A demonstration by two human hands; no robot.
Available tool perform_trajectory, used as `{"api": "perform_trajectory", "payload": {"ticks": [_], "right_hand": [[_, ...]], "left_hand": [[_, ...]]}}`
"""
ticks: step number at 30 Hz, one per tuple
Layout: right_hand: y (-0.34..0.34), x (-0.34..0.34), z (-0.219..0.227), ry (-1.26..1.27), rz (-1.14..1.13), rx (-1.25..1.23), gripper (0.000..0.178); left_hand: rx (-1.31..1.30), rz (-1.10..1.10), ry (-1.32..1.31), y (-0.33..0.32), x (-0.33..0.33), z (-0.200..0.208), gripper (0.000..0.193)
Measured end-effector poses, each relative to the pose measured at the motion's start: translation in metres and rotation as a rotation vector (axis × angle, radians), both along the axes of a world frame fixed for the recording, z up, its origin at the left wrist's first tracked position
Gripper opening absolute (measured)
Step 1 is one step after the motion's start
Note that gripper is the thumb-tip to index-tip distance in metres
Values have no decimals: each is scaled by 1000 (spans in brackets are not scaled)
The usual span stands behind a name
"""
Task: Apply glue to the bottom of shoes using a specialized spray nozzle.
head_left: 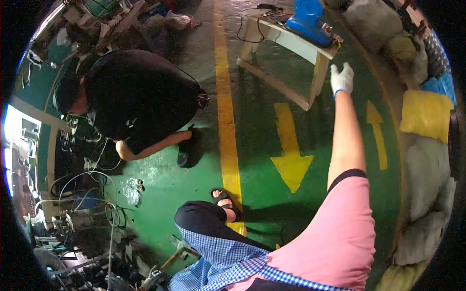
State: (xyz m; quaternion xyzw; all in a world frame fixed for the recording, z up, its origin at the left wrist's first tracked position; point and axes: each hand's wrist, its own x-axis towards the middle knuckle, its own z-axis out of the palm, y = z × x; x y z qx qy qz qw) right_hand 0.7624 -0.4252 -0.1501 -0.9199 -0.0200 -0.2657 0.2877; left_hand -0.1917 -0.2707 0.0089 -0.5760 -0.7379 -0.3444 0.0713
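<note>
My right hand [342,79], in a white glove with a blue cuff edge, is stretched far forward at the end of my bare forearm. Its fingers are apart and nothing shows in them. Just beyond it stands a wooden bench [291,44], whose near right corner is closest to the hand, with a gap between them. On the bench top rests a blue object [307,22] with a small metal fitting at its right side. I cannot make out my left hand in this view.
At left a person in black [141,97] bends low beside machinery and looped hoses [97,173]. A clear plastic bag [131,190] lies on the green floor. Stuffed sacks [427,169] and a yellow bundle [426,115] line the right side. A wooden piece [174,256] is near my knee.
</note>
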Motion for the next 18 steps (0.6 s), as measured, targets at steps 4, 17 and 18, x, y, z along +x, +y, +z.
{"api": "perform_trajectory", "payload": {"ticks": [4,17,18], "right_hand": [[5,64,6,10,12,-113,58],[11,221,-63,216,-107,-92,53],[15,228,-71,147,-167,-183,48]], "left_hand": [[40,-140,188,53,-1,14,45],[240,-97,-259,99,80,61,48],[237,-104,-282,102,83,64,48]]}}
